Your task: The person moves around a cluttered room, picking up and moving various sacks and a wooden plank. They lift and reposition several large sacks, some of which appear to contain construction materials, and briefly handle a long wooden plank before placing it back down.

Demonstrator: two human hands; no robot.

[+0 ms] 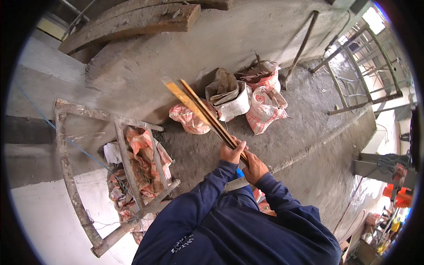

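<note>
In front of my body I hold a few thin wooden strips point(194, 105), which slant up and away to the left. My left hand point(232, 152) is closed around their lower part. Just below it and to the right, my right hand point(255, 168) is closed near the bottom ends, which its fingers hide. Beyond the strips stand several woven sacks: a white one point(234, 106) holding grey sheet-like scraps, a red and white one point(266, 110), and another point(265, 75) behind with scraps sticking out. A reddish sack point(190, 119) lies partly behind the strips.
A worn metal frame point(64, 145) stands at the left, with more sacks point(145, 150) behind it and a blue cord point(84, 149) across it. Thick wooden planks point(145, 22) rest at the top. A rod point(302, 48) leans on the wall. Another metal frame point(388, 57) stands far right.
</note>
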